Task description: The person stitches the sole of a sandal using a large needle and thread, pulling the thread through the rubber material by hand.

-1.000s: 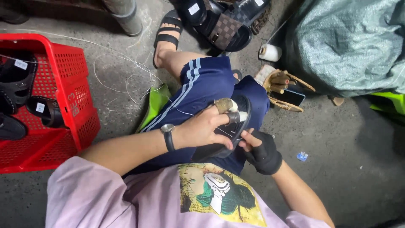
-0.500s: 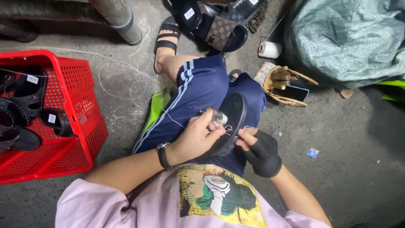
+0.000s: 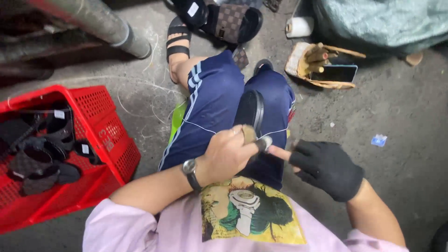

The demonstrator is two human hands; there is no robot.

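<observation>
A black sandal lies on my lap, over my blue shorts. My left hand, with a watch on the wrist, grips the near end of the sandal; the thumb wears a tan wrap. My right hand, in a black fingerless glove, points its bare forefinger at the left thumb and touches the sandal's near end. What lies between the fingers is too small to tell.
A red plastic crate with several black sandals stands at my left. More sandals lie ahead by my foot. A small wicker basket holds sticks and a phone. A grey pipe, a tape roll and a teal sack are behind.
The sandal has turned on my lap to lie lengthwise on edge. My left hand slid to its near end, and the gloved right hand drew back and now points a finger.
</observation>
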